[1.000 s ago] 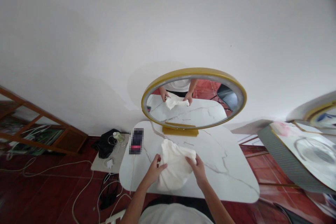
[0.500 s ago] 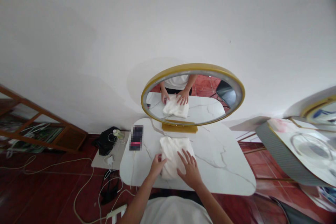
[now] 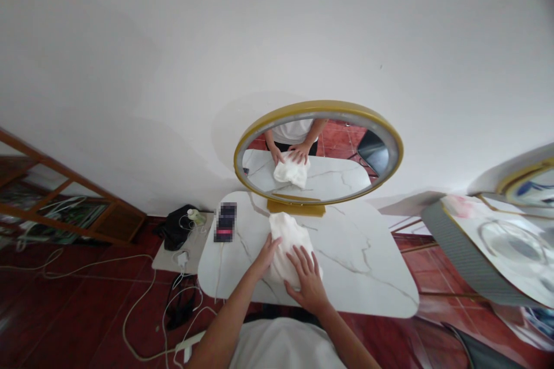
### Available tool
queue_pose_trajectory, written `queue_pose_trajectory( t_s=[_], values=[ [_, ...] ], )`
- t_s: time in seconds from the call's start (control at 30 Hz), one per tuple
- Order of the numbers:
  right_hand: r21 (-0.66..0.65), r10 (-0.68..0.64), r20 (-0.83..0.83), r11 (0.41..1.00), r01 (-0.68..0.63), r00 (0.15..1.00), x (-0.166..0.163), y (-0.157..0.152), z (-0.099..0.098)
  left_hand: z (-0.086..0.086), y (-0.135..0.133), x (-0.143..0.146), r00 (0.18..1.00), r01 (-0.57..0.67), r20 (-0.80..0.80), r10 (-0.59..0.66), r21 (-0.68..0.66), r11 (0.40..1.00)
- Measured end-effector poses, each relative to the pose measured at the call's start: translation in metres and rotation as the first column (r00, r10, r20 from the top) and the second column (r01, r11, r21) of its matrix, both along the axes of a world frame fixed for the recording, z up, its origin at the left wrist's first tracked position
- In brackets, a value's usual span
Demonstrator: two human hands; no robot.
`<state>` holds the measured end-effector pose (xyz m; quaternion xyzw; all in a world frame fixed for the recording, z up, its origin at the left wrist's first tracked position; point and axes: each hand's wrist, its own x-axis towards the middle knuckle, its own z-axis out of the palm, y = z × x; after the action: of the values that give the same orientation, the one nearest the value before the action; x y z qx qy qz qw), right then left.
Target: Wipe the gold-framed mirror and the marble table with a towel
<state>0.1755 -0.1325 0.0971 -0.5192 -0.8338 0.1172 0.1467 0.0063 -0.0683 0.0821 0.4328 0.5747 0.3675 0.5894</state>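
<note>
Low centre of the frame: right hand flat, fingers spread wide, pressing on the near end of a white cloth. Just left of it, left hand with fingers together, laid against the cloth's left edge, gripping nothing. Cloth bunched on the white marble table, at mid-frame. Further left on the table, a blurred dark phone. Beyond, centre frame, an oval gold-rimmed mirror against the white wall, reflecting hands and cloth. Lower left, cables on red floor.
</note>
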Motion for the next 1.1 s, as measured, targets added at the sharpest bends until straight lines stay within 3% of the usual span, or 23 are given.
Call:
queue_pose_trajectory(
  t_s=[0.07, 0.23, 0.33, 0.4, 0.47, 0.53, 0.6, 0.77, 1.1],
  values=[
    [0.021, 0.013, 0.013, 1.0, -0.014, 1.0, 0.001, 0.006, 0.006, -0.003, 0.001, 0.0, 0.998, -0.018, -0.067, 0.017, -0.004, 1.0],
    [-0.154, 0.193, 0.03, 0.97, -0.186, 0.981, 0.003, 0.011, -0.002, -0.011, -0.012, -0.012, 0.94, -0.083, -0.334, 0.074, -0.012, 0.997],
    [-0.142, 0.143, 0.044, 0.981, -0.135, 0.989, 0.001, 0.007, -0.013, -0.01, -0.028, -0.015, 0.869, -0.102, -0.476, 0.132, 0.088, 0.991],
    [-0.101, 0.072, 0.053, 0.993, -0.066, 0.996, -0.003, 0.006, -0.02, -0.009, -0.036, -0.011, 0.787, 0.051, -0.603, 0.127, 0.27, 0.962],
    [-0.081, 0.036, 0.066, 0.996, -0.031, 0.997, -0.009, 0.008, -0.027, -0.013, -0.04, -0.004, 0.675, 0.31, -0.732, 0.096, 0.399, 0.863],
    [-0.098, 0.057, 0.081, 0.994, -0.049, 0.995, -0.014, 0.011, -0.036, -0.023, -0.04, 0.001, 0.585, 0.468, -0.807, 0.073, 0.411, 0.782],
    [-0.139, 0.097, 0.09, 0.987, -0.084, 0.991, -0.019, 0.013, -0.046, -0.035, -0.04, 0.004, 0.538, 0.496, -0.84, 0.073, 0.385, 0.778],
    [-0.173, 0.088, 0.087, 0.982, -0.072, 0.992, -0.024, 0.011, -0.064, -0.054, -0.039, -0.001, 0.516, 0.502, -0.854, 0.067, 0.365, 0.784],
    [-0.149, 0.047, 0.083, 0.988, -0.034, 0.995, -0.024, 0.02, -0.067, -0.047, -0.02, -0.001, 0.522, 0.54, -0.853, 0.009, 0.339, 0.77]
  ],
)
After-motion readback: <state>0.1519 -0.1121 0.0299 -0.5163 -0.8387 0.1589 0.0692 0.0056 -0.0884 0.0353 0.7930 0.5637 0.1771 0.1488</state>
